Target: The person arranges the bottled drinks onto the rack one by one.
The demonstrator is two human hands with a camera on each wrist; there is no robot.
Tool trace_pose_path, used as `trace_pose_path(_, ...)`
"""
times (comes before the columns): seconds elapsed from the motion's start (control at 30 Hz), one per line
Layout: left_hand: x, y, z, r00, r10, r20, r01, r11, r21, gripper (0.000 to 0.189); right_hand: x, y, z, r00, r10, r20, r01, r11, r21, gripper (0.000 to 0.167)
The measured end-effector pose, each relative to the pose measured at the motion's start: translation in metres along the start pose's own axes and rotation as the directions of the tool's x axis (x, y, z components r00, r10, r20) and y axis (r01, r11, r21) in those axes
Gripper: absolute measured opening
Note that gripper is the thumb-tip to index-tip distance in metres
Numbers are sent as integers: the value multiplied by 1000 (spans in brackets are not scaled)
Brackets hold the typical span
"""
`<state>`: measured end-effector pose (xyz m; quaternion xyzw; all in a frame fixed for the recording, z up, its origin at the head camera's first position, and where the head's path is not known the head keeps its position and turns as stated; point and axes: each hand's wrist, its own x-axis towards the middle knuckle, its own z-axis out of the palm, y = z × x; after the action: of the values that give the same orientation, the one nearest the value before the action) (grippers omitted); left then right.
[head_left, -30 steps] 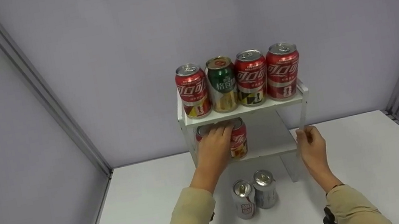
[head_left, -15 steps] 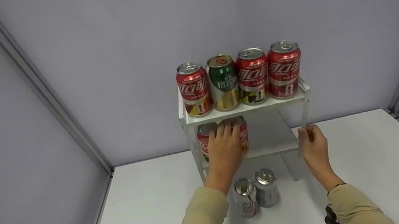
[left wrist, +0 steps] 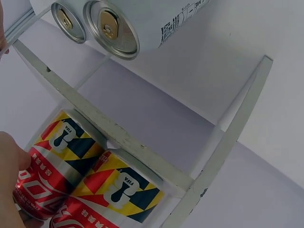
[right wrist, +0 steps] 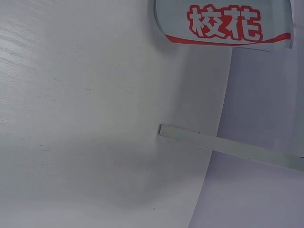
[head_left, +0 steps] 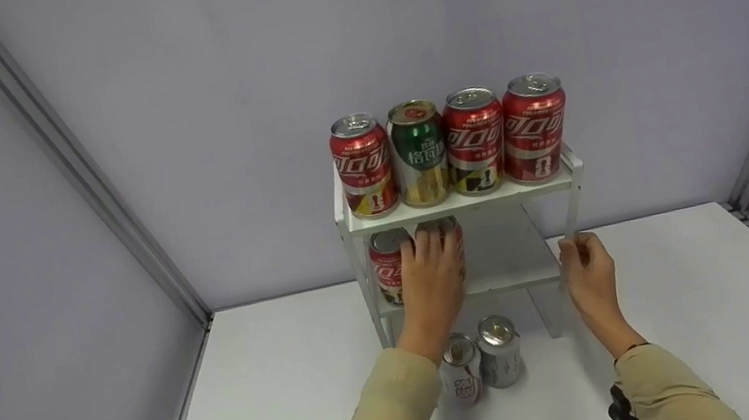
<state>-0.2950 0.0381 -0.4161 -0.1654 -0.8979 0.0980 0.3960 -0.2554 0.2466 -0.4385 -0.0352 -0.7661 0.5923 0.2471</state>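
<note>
My left hand (head_left: pixel 431 276) reaches onto the lower shelf of a white two-tier rack (head_left: pixel 466 210) and grips a red cola can (left wrist: pixel 50 164) from above. Fingers (head_left: pixel 427 243) cover much of its front in the head view; the left wrist view shows the thumb against its side. Left of it stands another red cola can (head_left: pixel 388 268), very close beside it. My right hand (head_left: pixel 589 273) holds the rack's right front upright with curled fingers and thumb. The right hand is out of sight in the right wrist view.
Along the top shelf stand three red cola cans (head_left: pixel 363 166) and one green-and-gold can (head_left: pixel 420 157). Two silver-white cans (head_left: pixel 500 352) stand on the white table (head_left: pixel 283 392) below, near my left forearm. Grey panel walls (head_left: pixel 214 115) enclose the back and sides.
My left hand has shifted right from between the two lower cans onto the right-hand one, uncovering the left can. The right hand stays on the upright.
</note>
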Motion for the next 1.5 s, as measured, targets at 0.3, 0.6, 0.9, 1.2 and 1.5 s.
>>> trace_pose_path(0.3,-11,7,2,1000,-29,-1,29,999,-31,61,0,0,0,1000,0,-13,0,1000,1,16)
trace_pose_path(0.6,-22,9,-4,987,-18,-159,-9,986,-168,56,1,2,0,1000,-6,-5,6,999,34,18)
trace_pose_path(0.9,-34,17,-20,979,99,-176,-140,961,-238,53,1,2,0,1000,-18,3,18,997,71,18)
trace_pose_path(1.2,-51,18,-17,971,141,-193,-191,943,-272,37,2,2,1,1000,-21,-16,22,998,52,17)
trace_pose_path(1.5,-73,13,-10,984,103,-146,-149,925,-350,28,1,2,0,1000,-17,-9,18,998,58,17)
